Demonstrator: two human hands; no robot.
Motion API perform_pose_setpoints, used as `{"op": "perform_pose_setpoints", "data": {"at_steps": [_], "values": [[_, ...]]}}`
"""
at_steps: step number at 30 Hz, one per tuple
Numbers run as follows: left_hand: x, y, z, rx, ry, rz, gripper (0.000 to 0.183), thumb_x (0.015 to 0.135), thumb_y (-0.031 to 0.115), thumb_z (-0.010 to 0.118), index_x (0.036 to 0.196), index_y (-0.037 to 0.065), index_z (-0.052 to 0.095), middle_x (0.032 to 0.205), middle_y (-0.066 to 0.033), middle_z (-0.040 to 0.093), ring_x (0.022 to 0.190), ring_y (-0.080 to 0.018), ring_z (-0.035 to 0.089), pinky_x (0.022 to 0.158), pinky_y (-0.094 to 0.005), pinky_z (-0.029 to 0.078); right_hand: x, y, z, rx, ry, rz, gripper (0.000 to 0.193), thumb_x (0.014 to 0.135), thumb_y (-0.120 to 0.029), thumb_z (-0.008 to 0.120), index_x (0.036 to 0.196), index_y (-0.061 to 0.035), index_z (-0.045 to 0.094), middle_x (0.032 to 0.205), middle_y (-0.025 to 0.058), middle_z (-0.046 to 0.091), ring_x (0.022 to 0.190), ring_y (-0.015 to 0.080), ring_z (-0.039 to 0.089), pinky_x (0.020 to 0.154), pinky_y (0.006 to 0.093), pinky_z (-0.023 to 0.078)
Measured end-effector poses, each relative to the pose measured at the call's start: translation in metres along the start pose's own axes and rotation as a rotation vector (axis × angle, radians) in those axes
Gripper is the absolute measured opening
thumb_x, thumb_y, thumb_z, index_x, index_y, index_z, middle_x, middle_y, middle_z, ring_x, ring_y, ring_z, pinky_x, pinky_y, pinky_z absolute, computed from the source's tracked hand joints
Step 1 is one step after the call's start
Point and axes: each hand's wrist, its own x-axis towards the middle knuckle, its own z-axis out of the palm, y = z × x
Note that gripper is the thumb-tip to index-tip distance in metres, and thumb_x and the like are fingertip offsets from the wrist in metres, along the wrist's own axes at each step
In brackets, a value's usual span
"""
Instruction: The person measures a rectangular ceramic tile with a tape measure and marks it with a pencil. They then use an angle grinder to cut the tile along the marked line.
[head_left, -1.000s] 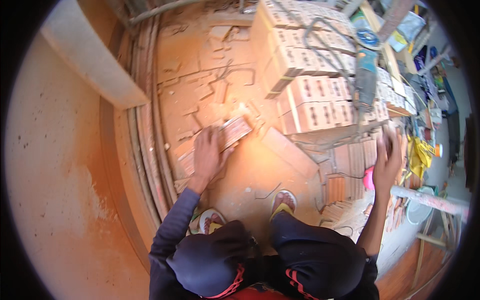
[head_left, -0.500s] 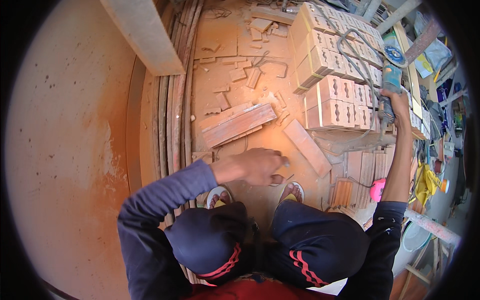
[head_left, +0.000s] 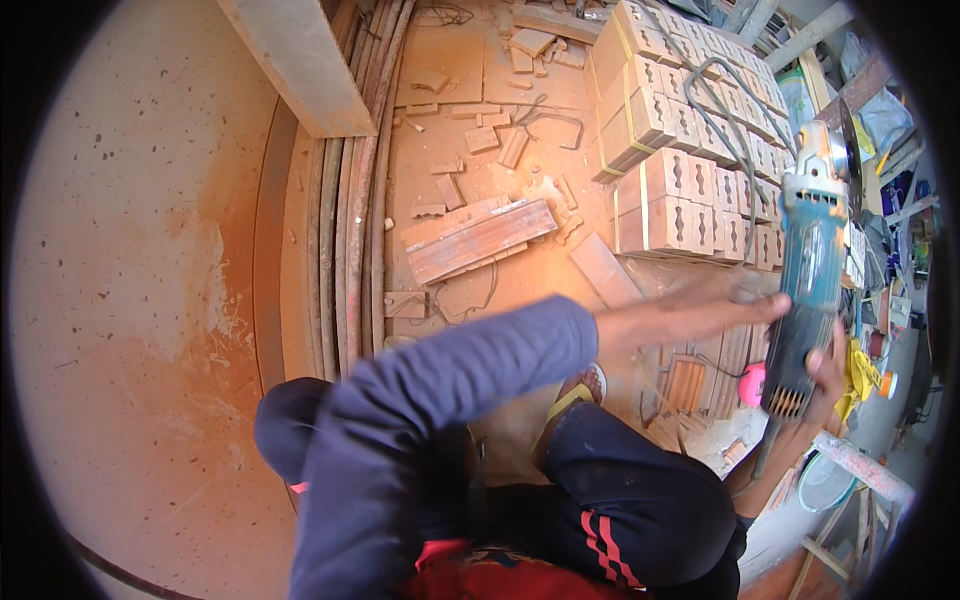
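A teal and black angle grinder (head_left: 810, 260) is held up at the right, its metal gear head and dark disc upward and its cord trailing from the lower end. My right hand (head_left: 825, 375) is closed around the dark rear part of its body. Across from the left comes my left hand (head_left: 705, 315), fingers stretched out and somewhat blurred, fingertips at the grinder's side. On the dusty floor, a reddish plank-like clay piece (head_left: 485, 240) lies over others. Another flat clay piece (head_left: 605, 270) is partly covered by my left hand.
Strapped stacks of hollow clay blocks (head_left: 680, 205) rise at the far right, with a dark cable (head_left: 715, 110) over them. Broken pieces (head_left: 480, 138) litter the floor. Long poles (head_left: 345, 230) line the left. A pink object (head_left: 752, 385) and a pale basin (head_left: 828, 478) are at right.
The grinder has come up closer to me and turned, still in my right hand. My left hand has swung right from above my feet to the grinder.
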Motion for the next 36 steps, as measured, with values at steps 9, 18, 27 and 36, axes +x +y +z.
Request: {"op": "perform_pose_setpoints", "data": {"at_steps": [9, 18, 27, 36], "values": [[-0.037, -0.041, 0.031, -0.369, 0.375, 0.451, 0.058, 0.080, 0.013, 0.074, 0.127, 0.000, 0.043, 0.114, -0.0060, 0.055, 0.108, -0.0136, 0.051, 0.092, -0.0310, 0.043, -0.002, 0.016, 0.047, -0.513, -0.381, -0.261, 0.090, 0.067, -0.048, 0.076, 0.132, 0.0047, 0.044, 0.137, 0.0161, 0.037, 0.125, 0.0265, 0.043, 0.102, 0.0383, 0.037], [-0.065, -0.056, 0.004, -0.167, 0.763, 0.404, 0.075, 0.079, 0.014, 0.077, 0.130, 0.000, 0.024, 0.115, -0.0119, 0.049, 0.109, -0.0178, 0.053, 0.090, -0.0318, 0.046, -0.008, 0.092, 0.101, -0.657, -0.232, -0.363, 0.079, 0.058, -0.013, 0.078, 0.127, 0.0049, 0.044, 0.127, 0.0166, 0.044, 0.118, 0.0279, 0.047, 0.100, 0.0383, 0.038], [-0.085, -0.069, -0.009, -0.068, 0.764, 0.295, 0.082, 0.068, 0.013, 0.082, 0.130, -0.001, 0.029, 0.113, -0.0130, 0.055, 0.105, -0.0198, 0.056, 0.091, -0.0342, 0.046, -0.005, 0.106, 0.091, -0.291, -0.457, -0.121, 0.077, 0.078, -0.040, 0.067, 0.134, 0.0067, 0.040, 0.136, 0.0161, 0.038, 0.122, 0.0243, 0.046, 0.097, 0.0354, 0.041], [-0.087, -0.065, 0.016, 0.589, 0.952, 0.286, 0.083, 0.062, 0.009, 0.081, 0.129, -0.004, 0.033, 0.108, -0.0224, 0.053, 0.099, -0.0375, 0.059, 0.080, -0.0404, 0.050, -0.017, 0.133, 0.103, 0.089, -0.174, 0.052, 0.068, 0.098, -0.054, 0.032, 0.142, -0.0031, 0.029, 0.137, 0.0128, 0.044, 0.125, 0.0247, 0.045, 0.104, 0.0408, 0.037]]}}
